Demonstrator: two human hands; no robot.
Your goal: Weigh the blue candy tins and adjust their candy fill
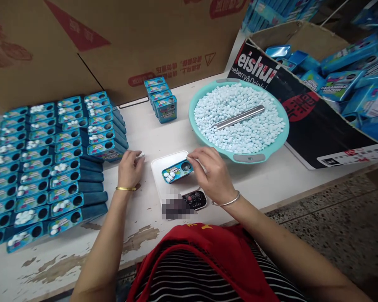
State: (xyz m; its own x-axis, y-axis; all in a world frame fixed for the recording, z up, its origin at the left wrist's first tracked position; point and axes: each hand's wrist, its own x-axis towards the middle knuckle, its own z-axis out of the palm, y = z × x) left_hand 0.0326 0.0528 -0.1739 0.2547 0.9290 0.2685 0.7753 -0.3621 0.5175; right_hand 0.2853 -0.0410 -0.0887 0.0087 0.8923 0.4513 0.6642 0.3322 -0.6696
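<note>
A blue candy tin (177, 171) with a round hole at one end stands on the white tray of a small scale (156, 167). Several white candies (169, 176) lie on the tin's top. My right hand (212, 173) is over the tin's right end, thumb and finger pinched together by the hole. A small pale spot shows at those fingertips; I cannot tell whether it is a candy. On the table left of the scale rests my left hand (131, 168), its fingers closed round white candy (141, 155). The scale's dark panel (195, 200) is partly blurred out.
Rows of blue tins (34, 167), many topped with white candies, cover the left side. A few more tins (166, 110) stand at the back. A teal basin (279, 144) holds pale candies and a metal scoop (239, 117). At right, a carton (261, 79) contains jumbled tins.
</note>
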